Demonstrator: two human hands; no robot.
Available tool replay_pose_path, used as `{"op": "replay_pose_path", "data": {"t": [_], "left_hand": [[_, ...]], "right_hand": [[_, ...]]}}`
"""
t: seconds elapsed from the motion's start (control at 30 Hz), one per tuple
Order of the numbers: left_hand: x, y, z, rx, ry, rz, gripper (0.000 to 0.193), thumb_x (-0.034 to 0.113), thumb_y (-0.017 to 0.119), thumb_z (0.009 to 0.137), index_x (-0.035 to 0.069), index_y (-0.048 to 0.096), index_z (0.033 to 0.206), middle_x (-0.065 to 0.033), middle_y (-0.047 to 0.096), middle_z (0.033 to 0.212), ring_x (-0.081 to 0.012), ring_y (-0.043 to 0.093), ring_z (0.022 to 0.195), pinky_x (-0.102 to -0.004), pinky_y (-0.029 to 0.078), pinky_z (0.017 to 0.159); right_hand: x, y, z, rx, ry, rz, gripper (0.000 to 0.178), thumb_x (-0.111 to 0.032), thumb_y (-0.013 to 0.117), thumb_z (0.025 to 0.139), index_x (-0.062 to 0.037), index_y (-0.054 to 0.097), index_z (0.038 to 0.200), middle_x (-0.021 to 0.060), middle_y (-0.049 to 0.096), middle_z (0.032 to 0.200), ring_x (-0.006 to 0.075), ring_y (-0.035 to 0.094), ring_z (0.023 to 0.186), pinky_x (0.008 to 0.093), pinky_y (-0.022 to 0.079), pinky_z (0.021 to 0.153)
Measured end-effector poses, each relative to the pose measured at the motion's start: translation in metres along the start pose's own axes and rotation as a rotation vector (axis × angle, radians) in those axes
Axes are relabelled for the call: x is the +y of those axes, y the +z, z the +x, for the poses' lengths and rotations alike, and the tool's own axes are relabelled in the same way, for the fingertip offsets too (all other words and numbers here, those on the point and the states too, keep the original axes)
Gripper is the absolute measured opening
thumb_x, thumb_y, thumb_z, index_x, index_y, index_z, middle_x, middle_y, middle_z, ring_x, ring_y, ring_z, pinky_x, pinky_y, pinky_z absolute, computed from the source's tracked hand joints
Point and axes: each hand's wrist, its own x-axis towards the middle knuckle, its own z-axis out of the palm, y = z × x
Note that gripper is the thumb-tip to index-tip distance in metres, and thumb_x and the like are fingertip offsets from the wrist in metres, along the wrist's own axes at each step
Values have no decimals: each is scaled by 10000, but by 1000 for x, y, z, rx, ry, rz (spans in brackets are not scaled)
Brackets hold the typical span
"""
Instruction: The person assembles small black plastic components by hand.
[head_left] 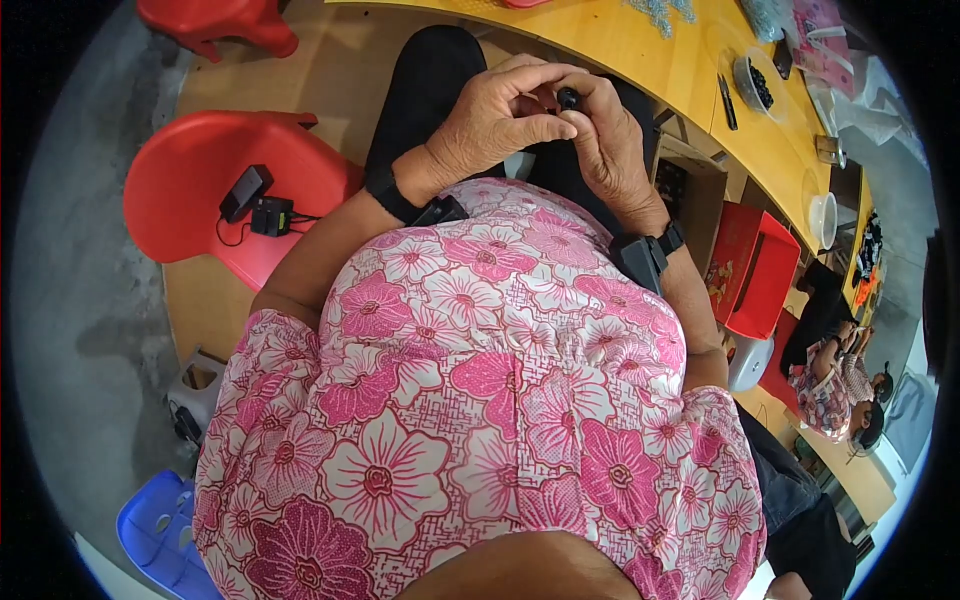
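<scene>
Two-handed hold above the lap, viewed from the head. The right hand [612,145] pinches a small, round-ended black piece [569,98] between thumb and bent forefinger; the left hand [490,115] meets it, thumb tip close to the right thumb, its other fingers partly hidden, so whether they also grip the piece cannot be told. The piece lies short of the edge of the yellow table [690,75]. Likeliest fault: a slip, since little of so small a piece can be gripped, and uneven thumb pressure could roll it out. With no tabletop beneath, it would probably drop onto the black trousers [425,80], where it shows poorly, or the floor [330,80]
</scene>
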Motion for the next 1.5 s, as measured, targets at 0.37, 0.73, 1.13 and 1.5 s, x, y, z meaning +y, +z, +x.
{"op": "replay_pose_path", "data": {"t": [0.37,0.73,1.13,1.5], "left_hand": [[-2,5,0,103,85,-69,472,235,752,778,-7,587,1148,-43,536,978,-103,572,844,-206,498,731],[-2,4,-2,86,30,34,436,224,727,804,-26,594,1135,-32,518,891,-91,542,784,-198,479,680],[5,9,-7,92,-194,-486,327,132,668,846,8,603,1142,-21,560,867,-81,559,734,-191,467,658],[-4,-3,-2,218,32,340,166,54,688,789,28,676,952,-9,577,806,-73,555,706,-201,461,628]], "right_hand": [[-1,1,0,-31,13,27,264,-194,506,925,-32,455,1127,178,547,943,383,592,859,383,481,722],[3,8,-4,-34,80,123,215,-146,483,931,-31,462,1112,152,567,921,284,618,728,336,498,647],[5,16,-3,4,370,699,288,-280,474,958,-11,512,1054,27,473,726,103,451,570,257,451,568],[15,16,-8,-81,643,1427,291,-319,486,960,-33,526,922,-13,422,699,70,319,523,280,476,587]]}}
